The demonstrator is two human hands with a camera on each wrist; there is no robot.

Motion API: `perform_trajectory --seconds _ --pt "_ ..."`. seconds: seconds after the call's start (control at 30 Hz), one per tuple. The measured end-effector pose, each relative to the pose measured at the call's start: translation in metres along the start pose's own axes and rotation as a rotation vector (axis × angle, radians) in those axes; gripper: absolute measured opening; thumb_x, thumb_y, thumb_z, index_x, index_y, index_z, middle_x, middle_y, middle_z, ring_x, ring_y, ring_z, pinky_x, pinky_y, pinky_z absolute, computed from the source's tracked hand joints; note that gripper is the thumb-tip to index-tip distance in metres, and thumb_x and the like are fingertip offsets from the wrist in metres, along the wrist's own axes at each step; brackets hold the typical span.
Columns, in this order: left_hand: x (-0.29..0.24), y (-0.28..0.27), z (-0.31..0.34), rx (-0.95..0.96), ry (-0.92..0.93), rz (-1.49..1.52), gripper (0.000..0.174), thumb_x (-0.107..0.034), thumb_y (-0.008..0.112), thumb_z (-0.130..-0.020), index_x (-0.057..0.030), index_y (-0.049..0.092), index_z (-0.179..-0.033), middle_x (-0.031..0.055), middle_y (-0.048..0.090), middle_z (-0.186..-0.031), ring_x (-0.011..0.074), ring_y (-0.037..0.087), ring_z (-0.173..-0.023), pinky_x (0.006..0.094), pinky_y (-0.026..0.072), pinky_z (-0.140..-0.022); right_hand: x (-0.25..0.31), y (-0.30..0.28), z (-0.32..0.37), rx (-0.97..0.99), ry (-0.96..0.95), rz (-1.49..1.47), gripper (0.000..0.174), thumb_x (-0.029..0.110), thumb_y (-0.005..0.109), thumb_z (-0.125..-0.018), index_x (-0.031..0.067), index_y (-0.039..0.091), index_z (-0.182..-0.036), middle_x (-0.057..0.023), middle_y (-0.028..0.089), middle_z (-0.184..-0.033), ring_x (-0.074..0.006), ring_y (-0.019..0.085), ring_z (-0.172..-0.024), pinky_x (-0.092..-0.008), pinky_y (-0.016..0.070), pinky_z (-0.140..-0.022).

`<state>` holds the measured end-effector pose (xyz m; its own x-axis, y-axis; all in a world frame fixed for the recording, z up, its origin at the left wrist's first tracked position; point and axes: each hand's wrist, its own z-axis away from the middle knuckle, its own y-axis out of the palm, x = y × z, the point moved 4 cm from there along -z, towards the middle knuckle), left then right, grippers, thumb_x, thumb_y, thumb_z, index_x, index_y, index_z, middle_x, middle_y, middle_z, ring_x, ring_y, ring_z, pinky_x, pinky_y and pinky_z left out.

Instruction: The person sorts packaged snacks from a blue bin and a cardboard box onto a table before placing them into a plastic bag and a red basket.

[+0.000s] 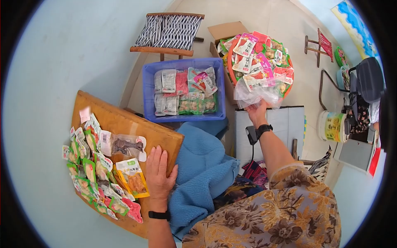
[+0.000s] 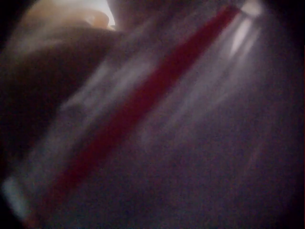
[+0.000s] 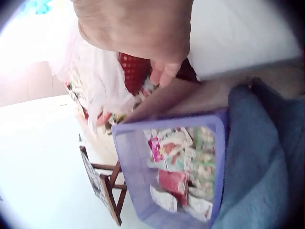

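Observation:
My left hand [image 1: 158,175] lies with straight fingers on the wooden board [image 1: 165,138], beside a yellow snack packet [image 1: 133,177] and a clear packet of dark food [image 1: 126,145]. At the near edge of the orange basket [image 1: 291,89], my right hand [image 1: 257,113] pinches a thin clear plastic bag [image 1: 264,93]. The bag drapes over sealed snack packets [image 1: 258,62] heaped in that basket. In the right wrist view the back of the right hand [image 3: 138,26] covers part of the plastic bag [image 3: 97,71]. The left wrist view is dark and blurred, with a red streak across it.
A blue-purple crate [image 1: 184,118] with packets in rows stands between board and basket. More packets [image 1: 89,173] pile on the board's left. A woven stool [image 1: 167,33] is behind the crate; blue cloth [image 1: 202,165] covers the lap. A white bucket [image 1: 333,126] stands right.

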<state>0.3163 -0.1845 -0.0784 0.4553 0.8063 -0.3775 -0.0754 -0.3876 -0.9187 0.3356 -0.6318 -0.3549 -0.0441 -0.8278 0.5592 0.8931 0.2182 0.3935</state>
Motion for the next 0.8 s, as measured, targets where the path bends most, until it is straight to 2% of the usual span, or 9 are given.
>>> perform_trajectory --seconds 0.03,0.17,0.27,0.33,0.37,0.43,0.53,0.6,0.8 --pt "0.0 0.0 0.0 0.001 -0.004 0.0 0.071 -0.01 0.08 -0.071 -0.003 0.052 -0.136 0.0198 0.051 -0.145 0.0409 0.046 -0.135 0.0496 0.0393 -0.112 -0.006 0.005 0.015 -0.02 -0.028 -0.036 0.068 0.052 0.055 -0.094 0.0046 0.044 -0.141 -0.0217 0.051 -0.134 -0.035 0.056 -0.118 -0.0513 0.0452 -0.105" --pt "0.003 0.0 0.0 -0.007 0.001 0.005 0.07 -0.013 0.081 -0.074 -0.0045 0.052 -0.137 0.0182 0.051 -0.145 0.0393 0.048 -0.134 0.0508 0.0409 -0.109 -0.057 -0.001 0.06 -0.1 0.037 -0.026 0.084 0.063 0.056 -0.09 -0.0013 0.04 -0.141 -0.0242 0.054 -0.125 -0.0349 0.059 -0.111 -0.0504 0.0491 -0.097" --pt "0.005 0.002 0.001 -0.002 -0.002 0.022 0.07 -0.013 0.081 -0.074 -0.004 0.052 -0.137 0.0191 0.051 -0.144 0.0403 0.048 -0.134 0.0511 0.0409 -0.11 -0.101 0.009 0.077 -0.001 0.094 0.185 0.081 0.058 0.062 -0.091 -0.0073 0.045 -0.136 -0.0231 0.059 -0.117 -0.0339 0.065 -0.099 -0.0474 0.0544 -0.087" --pt "0.008 0.002 0.002 0.009 -0.008 0.034 0.071 -0.013 0.082 -0.073 -0.0034 0.053 -0.136 0.02 0.051 -0.144 0.0413 0.048 -0.134 0.0513 0.0404 -0.11 -0.113 0.042 0.083 0.321 -0.176 0.746 0.065 0.044 0.069 -0.091 -0.0071 0.054 -0.128 -0.0199 0.065 -0.105 -0.032 0.068 -0.089 -0.0447 0.0573 -0.078" --pt "0.007 0.002 0.0 0.012 -0.009 0.031 0.07 -0.013 0.082 -0.073 -0.0034 0.053 -0.136 0.0198 0.051 -0.144 0.0412 0.048 -0.134 0.0513 0.0404 -0.11 -0.118 0.059 0.075 0.389 -0.228 0.796 0.051 0.028 0.073 -0.088 -0.0087 0.059 -0.121 -0.0182 0.069 -0.098 -0.0285 0.069 -0.082 -0.0427 0.0577 -0.076" --pt "0.007 0.002 0.001 0.032 -0.02 0.032 0.069 -0.014 0.082 -0.073 -0.0035 0.054 -0.136 0.0197 0.051 -0.144 0.0411 0.048 -0.134 0.0514 0.0405 -0.11 -0.137 0.07 0.026 0.494 -0.439 1.16 0.058 0.027 0.076 -0.083 -0.01 0.057 -0.124 -0.0204 0.07 -0.1 -0.0305 0.07 -0.083 -0.0407 0.0569 -0.079" --pt "0.009 0.002 -0.001 0.041 -0.027 0.032 0.068 -0.014 0.083 -0.074 -0.0036 0.054 -0.135 0.0193 0.053 -0.143 0.0411 0.049 -0.133 0.0518 0.041 -0.109 -0.142 0.105 -0.01 0.459 -0.501 1.422 0.065 0.029 0.079 -0.078 -0.0079 0.057 -0.126 -0.0248 0.068 -0.109 -0.0369 0.068 -0.096 -0.0413 0.0535 -0.089" --pt "0.01 0.003 0.0 0.049 -0.037 0.056 0.067 -0.015 0.083 -0.074 -0.004 0.055 -0.134 0.0189 0.054 -0.142 0.0407 0.05 -0.133 0.0522 0.0416 -0.108 -0.148 0.124 -0.027 0.434 -0.736 1.647 0.074 0.034 0.081 -0.075 -0.0031 0.054 -0.133 -0.0276 0.06 -0.125 -0.0417 0.059 -0.116 -0.0439 0.047 -0.101" --pt "0.012 0.003 0.001 0.097 -0.074 0.028 0.062 -0.02 0.084 -0.075 -0.0062 0.059 -0.13 0.0176 0.057 -0.138 0.0389 0.054 -0.129 0.0508 0.0428 -0.106 -0.173 0.146 -0.073 0.403 -0.45 1.872 0.106 0.038 0.085 -0.07 -0.0032 0.029 -0.151 -0.03 0.044 -0.142 -0.045 0.046 -0.131 -0.0469 0.0404 -0.109"
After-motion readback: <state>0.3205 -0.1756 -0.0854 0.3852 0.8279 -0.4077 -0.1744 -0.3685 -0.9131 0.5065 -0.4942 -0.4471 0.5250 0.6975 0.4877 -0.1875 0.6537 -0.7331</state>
